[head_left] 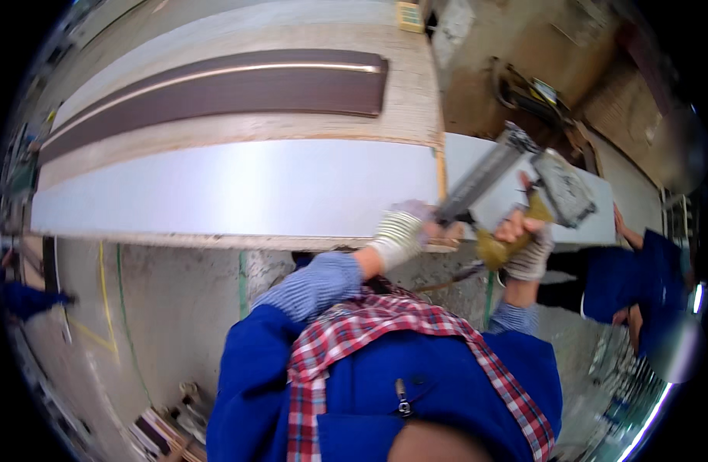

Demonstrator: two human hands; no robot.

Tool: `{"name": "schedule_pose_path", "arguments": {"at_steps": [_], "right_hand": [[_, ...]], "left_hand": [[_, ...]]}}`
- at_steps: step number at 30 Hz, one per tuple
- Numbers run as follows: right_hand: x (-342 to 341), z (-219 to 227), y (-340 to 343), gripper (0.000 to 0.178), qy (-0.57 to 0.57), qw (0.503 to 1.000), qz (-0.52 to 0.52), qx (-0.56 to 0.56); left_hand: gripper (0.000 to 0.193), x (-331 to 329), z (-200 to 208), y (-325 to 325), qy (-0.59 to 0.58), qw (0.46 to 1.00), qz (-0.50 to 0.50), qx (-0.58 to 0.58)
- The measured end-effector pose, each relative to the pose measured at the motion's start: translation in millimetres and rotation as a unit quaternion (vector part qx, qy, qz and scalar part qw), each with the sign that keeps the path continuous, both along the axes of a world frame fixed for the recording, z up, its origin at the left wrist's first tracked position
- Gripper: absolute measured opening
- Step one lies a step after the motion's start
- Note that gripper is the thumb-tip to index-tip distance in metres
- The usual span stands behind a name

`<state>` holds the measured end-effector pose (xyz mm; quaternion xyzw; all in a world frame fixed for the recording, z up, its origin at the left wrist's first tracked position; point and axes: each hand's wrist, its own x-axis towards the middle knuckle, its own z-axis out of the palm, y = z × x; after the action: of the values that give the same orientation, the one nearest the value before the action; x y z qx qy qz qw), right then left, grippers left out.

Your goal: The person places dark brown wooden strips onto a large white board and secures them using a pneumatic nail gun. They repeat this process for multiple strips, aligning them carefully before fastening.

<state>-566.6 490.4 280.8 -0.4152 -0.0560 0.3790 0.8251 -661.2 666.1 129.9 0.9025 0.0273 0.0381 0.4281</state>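
My right hand (523,245), in a white knitted glove with bare fingertips, is wrapped round the olive-yellow handle of an air nail gun (537,206). The gun has a worn grey head and a long grey magazine (481,179) that slants down toward my left hand. My left hand (404,233), in a similar striped glove, is closed at the lower end of that magazine; its fingers are blurred. Under both lies a long, glossy white panel (292,189) along the near edge of the bench. A hose (450,282) trails from below the handle.
A dark brown board (292,86) with a light strip lies farther back on the wooden bench top (409,100). A small yellow box (409,15) sits at its far edge. At right, a person in blue (627,277) stands by the panel's end. Wood pieces (165,435) lie at lower left.
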Motion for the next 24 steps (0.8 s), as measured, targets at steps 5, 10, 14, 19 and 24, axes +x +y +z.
{"name": "schedule_pose_path", "arguments": {"at_steps": [5, 10, 14, 19, 24], "right_hand": [[28, 5, 0, 0.016, -0.283, 0.862, 0.019, -0.420], [13, -12, 35, 0.016, -0.228, 0.900, 0.098, -0.359], [2, -13, 78, 0.019, -0.238, 0.860, 0.178, -0.415], [-11, -22, 162, 0.017, -0.323, 0.741, 0.389, -0.442], [-28, -47, 252, 0.025, -0.369, 0.624, 0.539, -0.428]], "left_hand": [[0.045, -7, -42, -32, -0.034, 0.988, -0.029, 0.151], [0.044, -35, -35, 6, -0.011, 0.988, 0.024, 0.154], [0.043, -99, -27, 68, -0.031, 0.981, 0.082, 0.173], [0.032, -140, -30, 122, -0.006, 0.976, 0.107, 0.192], [0.025, -165, -38, 133, -0.026, 0.978, 0.133, 0.158]]}}
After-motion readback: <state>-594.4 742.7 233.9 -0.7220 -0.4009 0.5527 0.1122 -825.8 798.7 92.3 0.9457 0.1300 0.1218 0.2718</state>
